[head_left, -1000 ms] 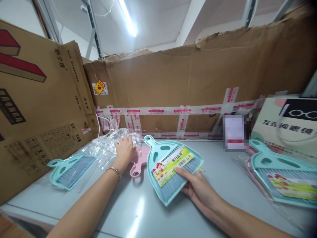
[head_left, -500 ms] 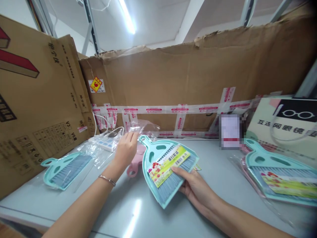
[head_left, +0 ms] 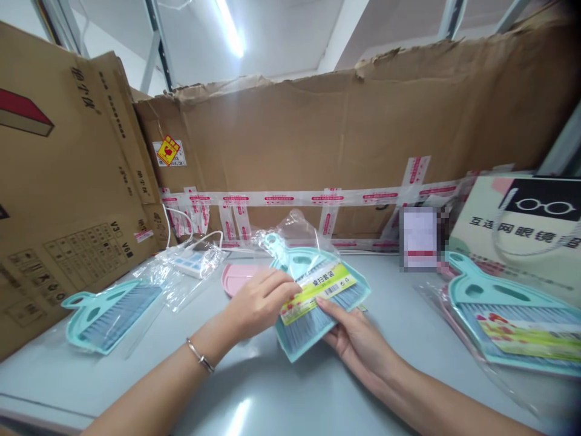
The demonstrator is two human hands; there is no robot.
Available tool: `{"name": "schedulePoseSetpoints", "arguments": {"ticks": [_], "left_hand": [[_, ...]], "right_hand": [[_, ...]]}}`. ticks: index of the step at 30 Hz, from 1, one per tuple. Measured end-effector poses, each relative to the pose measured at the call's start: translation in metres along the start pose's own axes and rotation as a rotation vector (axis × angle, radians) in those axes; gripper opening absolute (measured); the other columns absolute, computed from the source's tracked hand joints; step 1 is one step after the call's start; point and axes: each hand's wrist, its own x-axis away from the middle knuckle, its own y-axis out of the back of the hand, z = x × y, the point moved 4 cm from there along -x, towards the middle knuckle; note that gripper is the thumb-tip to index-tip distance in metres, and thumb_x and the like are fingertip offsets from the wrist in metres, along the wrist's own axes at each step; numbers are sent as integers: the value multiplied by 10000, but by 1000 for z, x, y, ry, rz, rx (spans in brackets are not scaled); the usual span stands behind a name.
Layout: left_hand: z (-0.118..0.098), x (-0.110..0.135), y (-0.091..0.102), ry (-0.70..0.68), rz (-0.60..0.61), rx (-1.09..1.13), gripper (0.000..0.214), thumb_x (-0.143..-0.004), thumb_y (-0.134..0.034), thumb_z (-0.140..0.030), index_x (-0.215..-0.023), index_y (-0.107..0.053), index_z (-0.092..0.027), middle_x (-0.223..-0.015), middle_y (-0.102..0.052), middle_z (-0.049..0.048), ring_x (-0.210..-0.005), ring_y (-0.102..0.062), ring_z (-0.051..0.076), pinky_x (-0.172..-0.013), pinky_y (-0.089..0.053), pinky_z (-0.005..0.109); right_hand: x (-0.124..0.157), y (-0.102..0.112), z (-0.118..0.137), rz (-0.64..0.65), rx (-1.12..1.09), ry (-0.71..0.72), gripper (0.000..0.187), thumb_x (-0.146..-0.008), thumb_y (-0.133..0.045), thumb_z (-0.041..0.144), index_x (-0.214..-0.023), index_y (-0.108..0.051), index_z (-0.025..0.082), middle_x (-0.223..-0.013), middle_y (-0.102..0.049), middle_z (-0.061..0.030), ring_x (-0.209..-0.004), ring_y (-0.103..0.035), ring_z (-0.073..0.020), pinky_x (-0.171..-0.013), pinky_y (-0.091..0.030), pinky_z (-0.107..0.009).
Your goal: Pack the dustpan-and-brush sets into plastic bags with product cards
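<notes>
A teal mini dustpan-and-brush set (head_left: pixel 318 290) with a yellow-green label is held over the grey table (head_left: pixel 290 387). My right hand (head_left: pixel 358 339) grips its lower right edge from beneath. A clear plastic bag (head_left: pixel 295 233) is drawn over its handle end, and my left hand (head_left: pixel 261 300) pinches the bag against the set's left side. A pink dustpan (head_left: pixel 238 278) lies flat just behind my left hand.
Another bagged teal set (head_left: pixel 106 309) lies at the left, with loose clear bags and a white power strip (head_left: pixel 193 261) behind it. More bagged teal sets (head_left: pixel 508 318) are stacked at the right. Cardboard walls (head_left: pixel 345 145) enclose the table; a printed box (head_left: pixel 526 230) stands far right.
My left hand lifted a clear bag from the pile and pulled it over the set's handle end, then came down onto the set's left side. The pink dustpan is now uncovered.
</notes>
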Motion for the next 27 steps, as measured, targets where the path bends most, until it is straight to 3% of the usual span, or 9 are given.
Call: {"name": "schedulePoseSetpoints", "arguments": {"ticks": [4, 6, 8, 10, 12, 14, 18, 22, 27], "left_hand": [[-12, 2, -5, -16, 135, 80, 178, -858, -411, -90, -952, -539, -171, -818, -635, 50, -736, -570, 140, -643, -470, 256], [-9, 4, 1, 77, 21, 121, 197, -833, -492, -132, -1016, -513, -204, -869, -632, 47, -818, -582, 155, -719, -475, 284], [5, 10, 12, 330, -247, 145, 317, -789, -574, -198, -1088, -472, -225, -975, -608, 60, -946, -563, 186, -821, -460, 347], [25, 20, 16, 729, -472, 237, 421, -768, -597, -282, -1150, -431, -220, -1106, -558, 94, -1057, -520, 214, -880, -438, 390], [39, 31, 5, 1142, -510, 492, 433, -791, -553, -362, -1166, -424, -190, -1163, -534, 125, -1075, -522, 223, -867, -456, 384], [38, 33, -15, 1378, -363, 894, 413, -820, -489, -430, -1129, -468, -157, -1116, -578, 136, -1017, -570, 222, -822, -486, 365], [10, 24, -36, 1331, -60, 1403, 417, -751, -621, -393, -1093, -529, -172, -1054, -645, 98, -982, -602, 229, -823, -493, 353], [4, 26, -39, 1283, -31, 1445, 481, -682, -707, -300, -1103, -514, -171, -1070, -646, 110, -953, -619, 256, -766, -512, 356], [23, 35, -35, 1319, -28, 1356, 490, -664, -716, -252, -1095, -507, -149, -1082, -640, 118, -954, -620, 243, -792, -505, 329]], "right_hand": [[1, 0, -2, 10, 3, -12, 480, -615, -755, 205, -1058, -574, 158, -912, -700, -59, -777, -662, -195, -667, -553, -287], [0, 1, 4, -11, -30, 45, 503, -619, -752, 193, -1085, -563, 179, -935, -696, -46, -799, -661, -193, -664, -556, -277], [0, 2, 10, -18, -45, 89, 524, -622, -751, 194, -1107, -554, 195, -957, -692, -40, -823, -658, -202, -656, -560, -280], [-1, 1, 15, -11, -47, 109, 534, -624, -750, 205, -1119, -549, 199, -957, -692, -41, -831, -656, -210, -640, -564, -286], [0, 0, 16, -12, -59, 108, 538, -624, -752, 206, -1120, -545, 194, -936, -695, -41, -814, -658, -209, -616, -562, -278], [1, -1, 14, -17, -74, 95, 542, -626, -753, 205, -1122, -536, 187, -911, -698, -42, -791, -661, -204, -585, -555, -264], [2, -4, 11, 16, -57, 82, 539, -630, -754, 216, -1118, -528, 190, -919, -693, -41, -790, -657, -196, -572, -539, -255], [-4, 0, 14, 29, 76, 81, 456, -639, -747, 308, -1036, -573, 167, -911, -691, -51, -763, -648, -185, -580, -529, -260], [-22, 25, 37, -256, 282, 198, 475, -567, -781, 377, -941, -596, 149, -757, -686, -35, -609, -609, -142, -497, -475, -227]]}}
